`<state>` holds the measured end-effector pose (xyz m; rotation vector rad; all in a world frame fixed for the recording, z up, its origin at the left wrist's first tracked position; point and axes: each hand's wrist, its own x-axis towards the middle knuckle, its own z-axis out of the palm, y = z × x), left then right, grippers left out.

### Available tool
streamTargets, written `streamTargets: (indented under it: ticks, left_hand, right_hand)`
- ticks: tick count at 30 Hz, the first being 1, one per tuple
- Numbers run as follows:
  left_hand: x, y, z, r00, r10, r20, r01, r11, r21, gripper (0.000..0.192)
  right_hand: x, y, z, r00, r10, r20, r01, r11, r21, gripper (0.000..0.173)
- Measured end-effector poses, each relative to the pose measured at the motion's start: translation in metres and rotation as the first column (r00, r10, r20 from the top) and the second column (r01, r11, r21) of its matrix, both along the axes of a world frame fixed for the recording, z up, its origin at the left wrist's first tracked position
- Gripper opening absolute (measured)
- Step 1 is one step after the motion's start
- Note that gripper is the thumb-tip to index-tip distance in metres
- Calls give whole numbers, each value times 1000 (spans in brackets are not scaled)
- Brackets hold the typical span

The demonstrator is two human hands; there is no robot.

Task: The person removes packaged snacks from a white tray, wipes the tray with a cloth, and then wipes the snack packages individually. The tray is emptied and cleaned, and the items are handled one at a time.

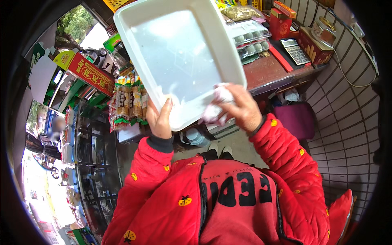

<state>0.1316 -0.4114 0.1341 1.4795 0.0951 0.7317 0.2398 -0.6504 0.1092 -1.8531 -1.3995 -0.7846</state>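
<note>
A white rectangular plastic tub is held up at a tilt over the counter, its inside facing me. My left hand grips its near left corner, with the thumb over the rim. My right hand holds a crumpled pinkish-white cloth against the tub's near right side wall. The fingers of that hand are slightly blurred and partly hidden by the cloth. The tub hides part of the counter behind it.
The dark red counter bears egg cartons, a calculator, red boxes and a lidded jar. Packaged snacks hang left of the tub. A glass display case stands at left, a purple seat at right, and buckets below.
</note>
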Motion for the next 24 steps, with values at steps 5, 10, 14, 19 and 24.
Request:
streamTargets:
  ticks: [5, 10, 14, 19, 24]
  left_hand:
    - [-8, 17, -16, 999, 39, 23, -43, 982, 183, 49]
    - [-11, -3, -32, 991, -127, -39, 132, 974, 182, 58]
    - [-2, -28, -22, 980, -196, 20, 178, 925, 336, 60]
    - [-7, -27, -34, 980, -197, -13, 196, 966, 168, 56]
    - [-17, -28, -44, 961, -267, -66, 272, 959, 78, 55]
  right_hand:
    - [17, -32, 6, 881, -85, -465, 215, 948, 234, 60]
    - [23, 16, 70, 802, 119, -585, 142, 914, 380, 67]
    - [2, 73, 37, 955, -190, -226, 157, 975, -157, 43]
    - [-22, 64, 17, 990, -80, -115, 16, 879, -476, 21]
    - [50, 21, 47, 756, -521, -397, 328, 826, -459, 35]
